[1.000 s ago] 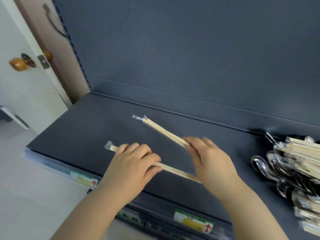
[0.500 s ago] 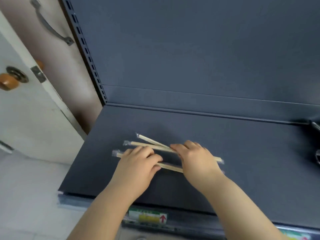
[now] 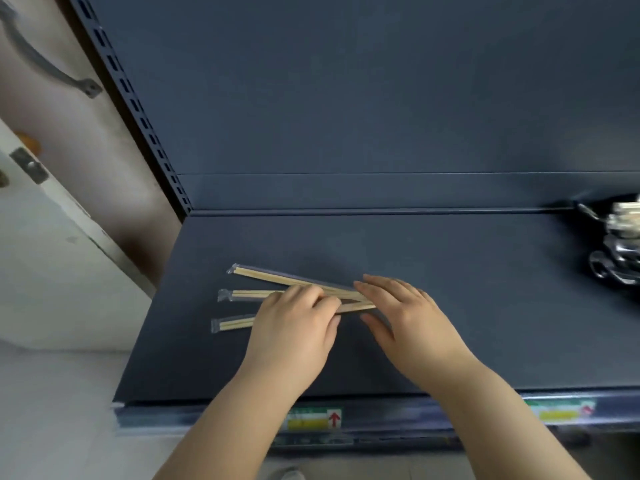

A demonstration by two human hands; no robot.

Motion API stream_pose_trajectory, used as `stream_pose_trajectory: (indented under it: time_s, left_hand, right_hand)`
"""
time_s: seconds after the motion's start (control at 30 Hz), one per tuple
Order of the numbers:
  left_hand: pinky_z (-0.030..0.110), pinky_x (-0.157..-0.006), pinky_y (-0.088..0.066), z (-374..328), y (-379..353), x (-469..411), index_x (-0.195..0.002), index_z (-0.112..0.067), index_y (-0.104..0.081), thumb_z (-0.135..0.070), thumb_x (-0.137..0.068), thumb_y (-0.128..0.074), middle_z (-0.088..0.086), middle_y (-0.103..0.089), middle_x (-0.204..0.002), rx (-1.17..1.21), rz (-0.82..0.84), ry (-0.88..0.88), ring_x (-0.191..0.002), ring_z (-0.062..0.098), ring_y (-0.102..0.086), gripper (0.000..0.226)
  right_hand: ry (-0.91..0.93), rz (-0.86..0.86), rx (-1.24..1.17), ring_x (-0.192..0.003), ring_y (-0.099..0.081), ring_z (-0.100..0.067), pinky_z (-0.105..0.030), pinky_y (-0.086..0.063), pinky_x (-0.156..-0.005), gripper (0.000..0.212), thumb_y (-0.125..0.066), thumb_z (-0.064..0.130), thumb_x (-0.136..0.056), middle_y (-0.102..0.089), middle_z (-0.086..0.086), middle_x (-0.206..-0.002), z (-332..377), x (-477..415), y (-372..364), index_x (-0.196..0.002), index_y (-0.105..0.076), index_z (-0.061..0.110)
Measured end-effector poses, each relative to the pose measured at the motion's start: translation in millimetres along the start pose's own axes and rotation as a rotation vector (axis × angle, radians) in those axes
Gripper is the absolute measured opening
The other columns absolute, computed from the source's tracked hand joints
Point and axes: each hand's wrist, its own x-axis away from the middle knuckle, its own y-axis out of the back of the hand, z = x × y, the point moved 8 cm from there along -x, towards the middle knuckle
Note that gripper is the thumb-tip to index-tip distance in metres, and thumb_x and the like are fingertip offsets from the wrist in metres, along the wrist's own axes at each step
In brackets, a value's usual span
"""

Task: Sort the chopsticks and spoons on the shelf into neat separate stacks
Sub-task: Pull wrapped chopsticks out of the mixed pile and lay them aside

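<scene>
The sort looks barely begun. On the left part of the shelf [image 3: 242,358] lie 3 wrapped chopstick pairs, fanned apart at their left ends and converging to the right, so they are grouped but not yet a neat stack: the back pair [image 3: 277,278], the middle pair [image 3: 249,294] and the front pair [image 3: 232,323].

The left hand [image 3: 294,327] rests palm-down over the middle and front pairs with fingers curled loosely; whether it pinches one I cannot tell. Just right of it, the right hand [image 3: 405,317] lies open and flat, its fingertips [image 3: 363,284] against the pairs' right ends.

At the far right edge, well apart, sits a blurred mixed pile [image 3: 620,244] of spoons and wrapped chopsticks; its count cannot be made out. By my reading, nearly all of that pile remains to be separated, and no spoon stack exists yet.
</scene>
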Motion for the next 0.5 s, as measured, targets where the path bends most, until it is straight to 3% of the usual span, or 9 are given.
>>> stream_pose_trajectory:
  time_s: [0.17,0.27,0.5]
  left_hand:
    - [0.034,-0.066,-0.05,-74.8,8.0,-2.2,-0.093,-0.021,-0.071,-0.031,-0.081,-0.063,-0.005,-0.065,-0.084,-0.022,-0.026,-0.023,-0.078,0.022,-0.062,0.018]
    - [0.034,-0.066,-0.051,-135.3,8.4,-2.6,-0.097,-0.023,-0.07,-0.036,-0.085,-0.045,-0.006,-0.065,-0.086,-0.031,-0.03,-0.016,-0.082,0.021,-0.063,0.03]
    - [0.034,-0.063,-0.05,-283.8,-13.7,-10.3,-0.104,-0.024,-0.068,-0.038,-0.084,-0.039,-0.007,-0.065,-0.083,-0.002,-0.021,-0.041,-0.076,0.02,-0.062,0.038]
  right_hand:
    - [-0.031,-0.079,-0.038,-0.115,-0.057,-0.023,-0.041,-0.048,-0.094,0.043,-0.054,0.028,-0.085,-0.059,-0.001,-0.126,-44.7,48.8,52.6,-0.126,-0.056,0.017]
    - [-0.047,-0.111,-0.05,-0.116,-0.055,-0.023,-0.042,-0.048,-0.093,0.043,-0.06,0.026,-0.086,-0.059,0.0,-0.127,-82.1,92.8,87.0,-0.127,-0.055,0.017]
    - [-0.149,-0.131,-0.031,-0.112,-0.057,-0.022,-0.03,-0.044,-0.09,0.042,-0.067,0.019,-0.084,-0.061,0.0,-0.122,-188.7,202.4,158.0,-0.125,-0.058,0.017]
